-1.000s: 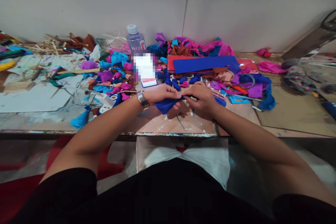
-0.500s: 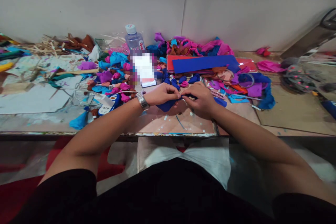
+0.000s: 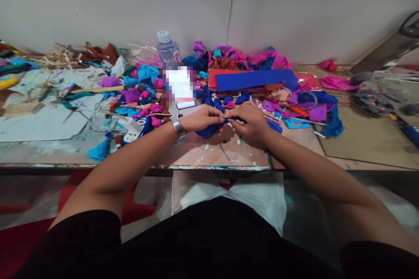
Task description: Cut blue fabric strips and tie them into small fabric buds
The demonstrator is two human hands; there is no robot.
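Observation:
Over the middle of the table, a dark blue piece of crepe paper [image 3: 208, 132] hangs below my left hand [image 3: 203, 118]. That hand is closed on it, thumb and fingertips pinched together, with a metal watch [image 3: 177, 125] at the wrist. Close beside it on the right, my right hand [image 3: 251, 124] pinches the gathered end of the same blue paper with thumb and forefinger. The fingertips of both hands almost meet, and they partly hide the gathered spot. Just beyond them lie small dark blue paper bundles [image 3: 242, 97] and a pink bundle [image 3: 230, 104].
Behind my hands are a lit phone [image 3: 186, 104], a clear bottle [image 3: 168, 50] and a flat blue sheet [image 3: 255, 79] on red packs. A power strip [image 3: 137, 130] with a cable sits to the left. A tape roll [image 3: 307, 100] lies right among paper scraps.
Almost nothing differs. Both hands keep their pinch on the blue crepe paper, with only a tiny shift at the fingertips.

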